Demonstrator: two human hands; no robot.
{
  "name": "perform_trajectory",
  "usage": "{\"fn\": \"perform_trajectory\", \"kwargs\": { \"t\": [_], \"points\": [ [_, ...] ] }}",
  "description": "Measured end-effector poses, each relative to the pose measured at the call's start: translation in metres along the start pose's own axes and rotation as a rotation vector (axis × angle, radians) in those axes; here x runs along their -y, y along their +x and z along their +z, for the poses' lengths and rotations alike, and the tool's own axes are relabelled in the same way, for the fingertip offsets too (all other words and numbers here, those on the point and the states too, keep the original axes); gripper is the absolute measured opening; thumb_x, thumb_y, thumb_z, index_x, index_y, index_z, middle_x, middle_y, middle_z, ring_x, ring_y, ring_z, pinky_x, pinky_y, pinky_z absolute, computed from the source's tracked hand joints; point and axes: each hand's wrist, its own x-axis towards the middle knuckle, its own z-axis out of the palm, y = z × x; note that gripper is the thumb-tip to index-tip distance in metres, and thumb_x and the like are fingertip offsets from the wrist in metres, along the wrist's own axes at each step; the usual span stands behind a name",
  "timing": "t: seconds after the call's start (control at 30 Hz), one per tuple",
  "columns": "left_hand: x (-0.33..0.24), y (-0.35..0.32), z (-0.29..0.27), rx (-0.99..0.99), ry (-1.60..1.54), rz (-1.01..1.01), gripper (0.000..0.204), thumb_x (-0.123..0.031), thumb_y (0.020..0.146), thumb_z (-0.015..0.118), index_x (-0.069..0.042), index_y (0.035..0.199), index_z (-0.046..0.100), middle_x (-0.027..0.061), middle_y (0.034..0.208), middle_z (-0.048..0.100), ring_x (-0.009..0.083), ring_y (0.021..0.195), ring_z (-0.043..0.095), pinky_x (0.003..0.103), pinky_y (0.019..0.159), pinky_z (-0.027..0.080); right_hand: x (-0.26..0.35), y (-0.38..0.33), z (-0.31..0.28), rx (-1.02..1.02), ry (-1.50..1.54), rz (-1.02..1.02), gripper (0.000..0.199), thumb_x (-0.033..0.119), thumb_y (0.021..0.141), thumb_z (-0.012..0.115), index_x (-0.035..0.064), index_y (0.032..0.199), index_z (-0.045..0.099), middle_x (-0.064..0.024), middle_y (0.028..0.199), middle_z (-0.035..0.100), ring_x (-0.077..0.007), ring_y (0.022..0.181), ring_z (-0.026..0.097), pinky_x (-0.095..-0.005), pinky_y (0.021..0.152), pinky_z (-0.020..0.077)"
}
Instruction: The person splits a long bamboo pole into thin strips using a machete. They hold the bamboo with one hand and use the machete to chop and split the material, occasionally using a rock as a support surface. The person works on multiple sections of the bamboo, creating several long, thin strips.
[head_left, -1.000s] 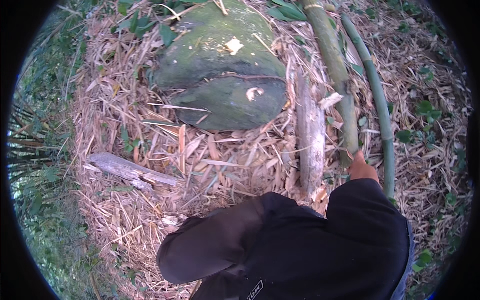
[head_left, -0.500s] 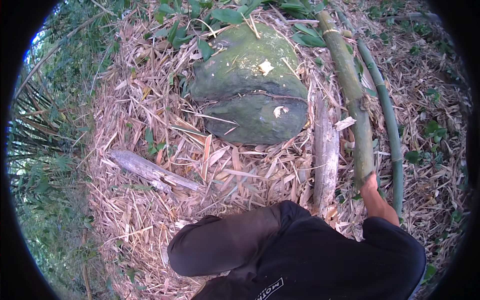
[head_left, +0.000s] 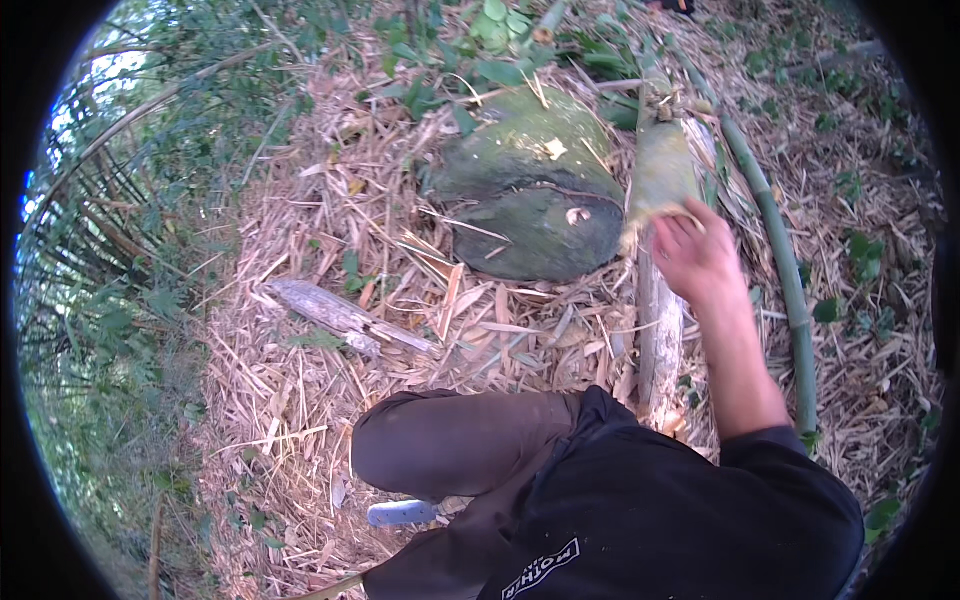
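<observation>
A thick yellow-green bamboo pole (head_left: 665,170) is tilted up off the litter at the right of the boulder, its near end smeared by motion. My right hand (head_left: 695,250) grips it at that near end, fingers curled at the rim. Left of the pole lies a mossy green boulder (head_left: 540,225) with a crack across it and pale chips on top. A weathered grey log (head_left: 660,340) rests on the ground below my right hand. My left hand is out of sight.
A thinner green bamboo stem (head_left: 775,235) runs along the right. A split grey piece of wood (head_left: 335,312) lies left of my bent knee. Beside my legs is a flat grey blade-like object (head_left: 400,513), partly hidden. Dry bamboo leaves (head_left: 290,390) cover the ground.
My right hand has moved up and away from my body, pushing and lifting the thick bamboo pole's near end. The view has shifted slightly, and the grey blade-like object now shows.
</observation>
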Motion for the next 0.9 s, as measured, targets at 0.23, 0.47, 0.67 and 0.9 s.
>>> {"fn": "perform_trajectory", "kwargs": {
  "t": [0.23,0.47,0.67,0.9],
  "points": [
    [0.009,0.015,-0.045,-0.107,0.001,-0.05,0.038,-0.039,0.1,0.046,-0.01,0.12,0.062,0.0164,0.108,0.062,0.0273,0.095,0.056,0.046,0.082,0.049,-0.184,0.043,0.252,0.087,-0.121,-0.227,0.058,0.033,0.087,0.065,-0.0066,0.125,0.045,-0.015,0.104,0.058,-0.0258,0.094,0.058,-0.0424,0.09,0.0466],
    [0.009,0.037,-0.086,-0.232,0.102,-0.065,0.038,-0.038,0.1,0.045,-0.01,0.121,0.061,0.0168,0.109,0.062,0.0274,0.096,0.056,0.046,0.084,0.049,-0.253,-0.023,0.21,0.746,-0.246,-0.055,0.014,0.004,0.083,0.07,-0.0026,0.095,0.067,-0.0097,0.087,0.069,-0.016,0.083,0.066,-0.0312,0.077,0.0542],
    [0.003,0.04,-0.089,-0.273,0.137,-0.103,0.039,-0.037,0.1,0.045,-0.01,0.122,0.061,0.0172,0.111,0.062,0.0275,0.097,0.055,0.047,0.085,0.048,-0.17,0.176,0.149,0.241,-0.332,-0.202,0.061,0.042,0.092,0.061,0.0001,0.136,0.048,-0.0129,0.126,0.059,-0.0181,0.105,0.061,-0.0328,0.078,0.049],
    [-0.018,0.048,-0.084,-0.315,0.149,-0.142,0.039,-0.036,0.101,0.045,-0.01,0.123,0.061,0.0175,0.113,0.062,0.0276,0.099,0.054,0.047,0.086,0.048,-0.157,0.259,0.221,0.306,0.085,0.147,0.104,0.071,0.089,0.051,0.0025,0.157,0.013,-0.029,0.155,0.027,-0.0394,0.139,0.037,-0.0492,0.11,0.0394]
  ]
}}
